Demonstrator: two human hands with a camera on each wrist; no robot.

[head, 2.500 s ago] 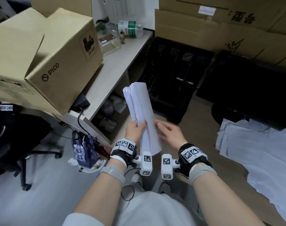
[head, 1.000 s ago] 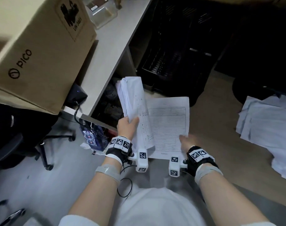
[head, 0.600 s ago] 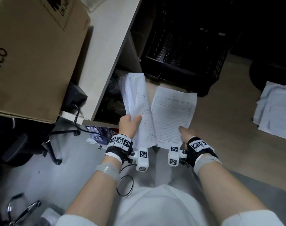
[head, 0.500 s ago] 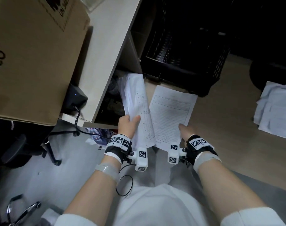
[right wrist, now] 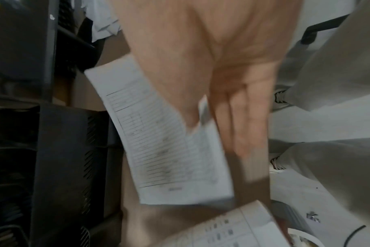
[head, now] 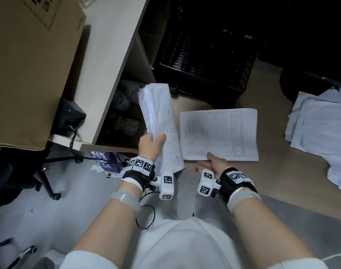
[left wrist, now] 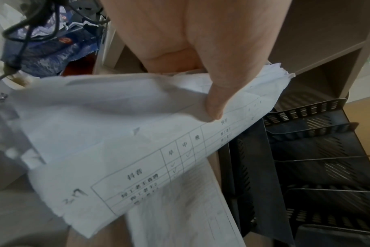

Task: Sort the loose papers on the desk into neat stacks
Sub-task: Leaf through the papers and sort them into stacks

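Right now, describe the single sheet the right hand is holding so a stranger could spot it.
Start at the black crate on the floor. Just in front, the right hand pinches one flat sheet by its near edge. Unlike the left hand's curled bundle, it shows a full table.

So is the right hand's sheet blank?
No, the single sheet pinched by the right hand carries a printed ruled table.

Bare wooden floor [head: 282, 171] between black crate [head: 204, 61] (ahead) and paper pile [head: 321, 129]
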